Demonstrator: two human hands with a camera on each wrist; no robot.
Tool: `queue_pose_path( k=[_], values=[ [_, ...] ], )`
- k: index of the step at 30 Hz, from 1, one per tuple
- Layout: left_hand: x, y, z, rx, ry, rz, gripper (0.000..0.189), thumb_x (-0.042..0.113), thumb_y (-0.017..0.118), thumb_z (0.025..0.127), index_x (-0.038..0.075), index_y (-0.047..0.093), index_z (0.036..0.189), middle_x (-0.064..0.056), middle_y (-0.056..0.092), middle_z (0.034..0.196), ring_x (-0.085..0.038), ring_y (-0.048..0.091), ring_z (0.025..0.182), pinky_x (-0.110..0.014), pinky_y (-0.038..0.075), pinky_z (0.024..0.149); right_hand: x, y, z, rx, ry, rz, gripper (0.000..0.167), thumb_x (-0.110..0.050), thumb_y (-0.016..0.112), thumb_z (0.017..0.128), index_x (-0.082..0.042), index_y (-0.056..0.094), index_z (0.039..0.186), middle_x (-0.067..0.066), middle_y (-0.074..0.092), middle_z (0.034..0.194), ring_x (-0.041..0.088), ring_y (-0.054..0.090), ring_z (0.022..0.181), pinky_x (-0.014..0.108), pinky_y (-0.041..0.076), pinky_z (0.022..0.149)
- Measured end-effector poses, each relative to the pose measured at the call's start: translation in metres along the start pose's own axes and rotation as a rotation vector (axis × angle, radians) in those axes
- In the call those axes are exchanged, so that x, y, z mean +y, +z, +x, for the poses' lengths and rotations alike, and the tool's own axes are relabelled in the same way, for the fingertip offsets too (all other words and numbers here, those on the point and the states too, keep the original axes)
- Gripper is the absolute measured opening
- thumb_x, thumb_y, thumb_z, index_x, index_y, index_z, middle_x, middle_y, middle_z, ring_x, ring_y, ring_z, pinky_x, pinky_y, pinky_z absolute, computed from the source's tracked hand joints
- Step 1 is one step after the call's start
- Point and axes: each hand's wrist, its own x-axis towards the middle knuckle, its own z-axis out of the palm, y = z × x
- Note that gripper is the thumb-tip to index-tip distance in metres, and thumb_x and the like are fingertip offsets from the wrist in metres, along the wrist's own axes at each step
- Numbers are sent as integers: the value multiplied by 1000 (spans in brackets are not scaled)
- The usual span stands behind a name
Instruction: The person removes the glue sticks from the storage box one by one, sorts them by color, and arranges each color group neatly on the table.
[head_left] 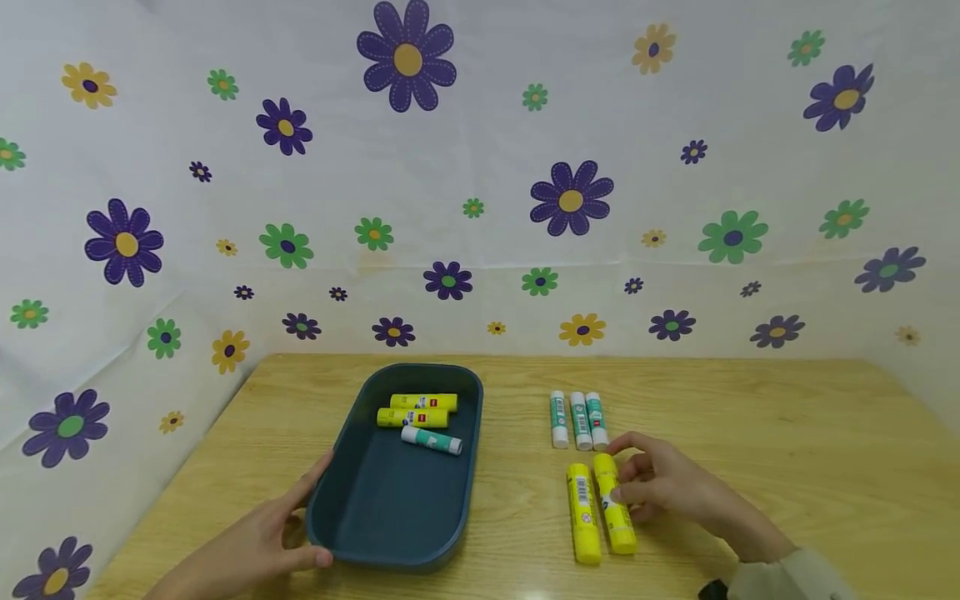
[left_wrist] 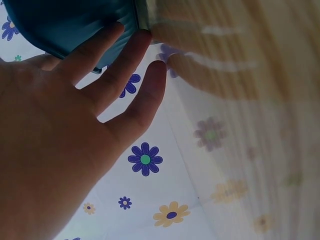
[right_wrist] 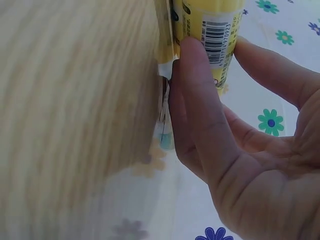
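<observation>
A dark blue tray (head_left: pixel 390 517) stands on the left part of the table; two yellow glue sticks (head_left: pixel 412 417) and a white-and-teal glue stick (head_left: pixel 431 440) lie in it. My left hand (head_left: pixel 247 542) rests against the tray's left side, fingers extended along the outer wall, thumb by the near corner. My right hand (head_left: pixel 667 483) pinches a yellow glue stick (head_left: pixel 624 525) lying on the table; the right wrist view shows fingers and thumb on either side of its barcode label (right_wrist: pixel 215 42). Beside it, to the left, lies another yellow glue stick (head_left: pixel 583 517).
Three white-and-teal glue sticks (head_left: pixel 577 421) lie side by side beyond the yellow pair. The wooden table (head_left: pixel 750 433) meets a white flower-printed cloth (head_left: pixel 495 150) at the back and left. A small black object (head_left: pixel 712 590) shows by the right sleeve (head_left: pixel 795 577).
</observation>
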Motion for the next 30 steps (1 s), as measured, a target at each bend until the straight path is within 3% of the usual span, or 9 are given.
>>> queue_pose_path(
  k=[15, 25, 30],
  values=[
    [1, -1, -1, 7, 22, -2, 103, 26, 72, 97, 21, -6, 164, -34, 26, 158, -45, 47, 130, -26, 49, 93, -1, 7, 0, 16, 18, -4, 46, 6, 68, 90, 12, 45, 129, 13, 53, 93, 23, 59, 80, 40, 62, 67],
    [2, 0, -1, -8, -15, -32, 102, 28, 71, 97, 21, -6, 164, -34, 23, 160, -43, 49, 128, -29, 50, 92, -1, 6, 1, 31, 37, -31, 44, 5, 69, 89, 12, 47, 126, 12, 54, 93, 23, 60, 79, 38, 62, 67],
    [1, 0, -2, -8, 2, -40, 102, 26, 71, 98, 22, -6, 164, -34, 23, 159, -43, 49, 128, -26, 49, 91, -1, 6, 1, 27, 35, -33, 45, 3, 70, 90, 12, 46, 127, 12, 55, 93, 23, 60, 78, 38, 61, 67]
  ],
)
